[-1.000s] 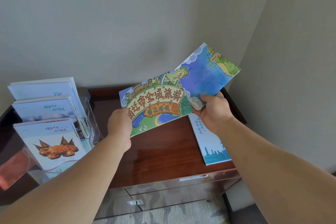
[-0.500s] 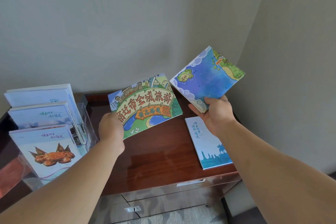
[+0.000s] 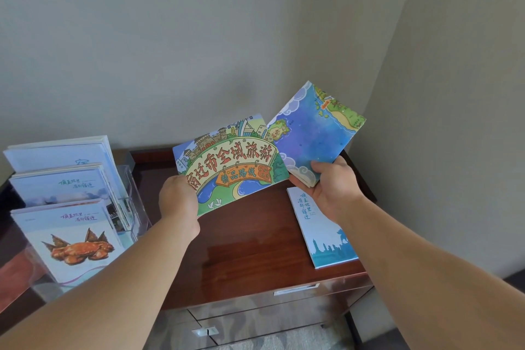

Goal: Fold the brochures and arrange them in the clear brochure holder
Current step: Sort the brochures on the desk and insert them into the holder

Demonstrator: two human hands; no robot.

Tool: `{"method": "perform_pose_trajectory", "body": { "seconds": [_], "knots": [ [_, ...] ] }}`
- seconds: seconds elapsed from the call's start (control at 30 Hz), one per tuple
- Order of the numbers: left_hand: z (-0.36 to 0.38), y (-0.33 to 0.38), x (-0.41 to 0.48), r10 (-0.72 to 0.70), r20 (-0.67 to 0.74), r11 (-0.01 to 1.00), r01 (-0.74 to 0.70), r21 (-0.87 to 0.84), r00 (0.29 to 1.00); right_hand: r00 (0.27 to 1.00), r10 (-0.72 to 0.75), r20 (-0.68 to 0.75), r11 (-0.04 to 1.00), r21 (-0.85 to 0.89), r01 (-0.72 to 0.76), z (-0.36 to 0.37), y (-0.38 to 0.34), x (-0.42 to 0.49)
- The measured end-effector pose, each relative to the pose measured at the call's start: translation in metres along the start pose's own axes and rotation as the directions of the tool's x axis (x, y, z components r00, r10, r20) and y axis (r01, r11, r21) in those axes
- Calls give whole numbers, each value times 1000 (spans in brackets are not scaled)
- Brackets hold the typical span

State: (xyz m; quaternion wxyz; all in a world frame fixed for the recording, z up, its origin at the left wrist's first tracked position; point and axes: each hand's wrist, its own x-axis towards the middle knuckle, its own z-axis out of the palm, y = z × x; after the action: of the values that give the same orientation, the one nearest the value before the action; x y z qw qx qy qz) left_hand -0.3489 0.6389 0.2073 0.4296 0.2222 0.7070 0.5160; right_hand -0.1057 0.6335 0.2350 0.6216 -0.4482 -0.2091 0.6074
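Left hand [image 3: 178,202] and right hand [image 3: 331,187] each pinch a panel of the map brochure [image 3: 235,165] above the bench [image 3: 250,250] (holder [image 3: 133,202] at left); uneven pulling could skew the crease.

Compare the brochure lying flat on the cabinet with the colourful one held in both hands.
The flat brochure is narrow, pale blue and white with a skyline, untouched. The colourful brochure is wide, cartoon-illustrated, held up by the left hand and right hand, bent at a crease. Both carry Chinese lettering.

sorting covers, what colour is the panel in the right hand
Mostly blue-purple sea with white cloud edging, on the map panel in the head view.
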Motion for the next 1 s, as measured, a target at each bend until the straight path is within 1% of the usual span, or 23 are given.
{"method": "perform_pose_trajectory", "body": {
  "seconds": [0.07, 0.13, 0.23, 0.33, 0.4, 0.47, 0.6, 0.73, 0.77, 0.83, 0.9, 0.97, 1.0],
  "knots": [
    [1, 2, 0, 9, 4, 1000, -10, 24, 1000, 1000, 2, 2, 999, -42, -2, -2, 0, 1],
    [2, 5, -1, 2, 15, 1000, -2, -5, 1000, 1000, -2, -8, 997, -72, 1, -3, 0, 2],
    [4, 7, -3, -4, 21, 1000, 5, -26, 1000, 999, 13, -31, 998, -56, -14, -4, -1, 3],
    [5, 7, -7, 66, 12, 998, -66, 4, 998, 998, 53, -28, 999, -10, -54, -5, -8, 5],
    [4, 8, -7, 133, 8, 990, -134, 45, 991, 997, 72, -14, 997, -24, -73, -7, -13, 6],
    [5, 10, -8, 150, 16, 987, -151, 48, 989, 997, 82, 2, 995, -49, -82, -7, -16, 5],
    [9, 12, -13, 73, 35, 997, -73, 5, 997, 996, 86, -16, 994, -65, -87, -3, -13, 3],
    [4, 11, -8, 89, 57, 995, -92, 43, 994, 994, 96, -52, 991, -93, -100, -4, -18, 2],
    [4, 13, -5, 64, 68, 997, -66, 33, 996, 994, 96, -50, 989, -113, -101, -5, -19, 1],
    [3, 15, -1, -40, 97, 999, 41, -13, 995, 995, 93, -22, 986, -133, -96, -4, -20, -1],
    [1, 14, 1, -115, 138, 992, 122, -38, 984, 996, 88, 12, 991, -97, -87, -2, -20, -4],
    [1, 12, 3, -143, 160, 985, 156, -73, 977, 996, 84, 27, 995, -63, -82, -1, -19, -6],
    [1, 12, 4, -149, 144, 984, 162, -79, 978, 996, 81, 26, 995, -60, -79, -1, -19, -7]
  ]
}}
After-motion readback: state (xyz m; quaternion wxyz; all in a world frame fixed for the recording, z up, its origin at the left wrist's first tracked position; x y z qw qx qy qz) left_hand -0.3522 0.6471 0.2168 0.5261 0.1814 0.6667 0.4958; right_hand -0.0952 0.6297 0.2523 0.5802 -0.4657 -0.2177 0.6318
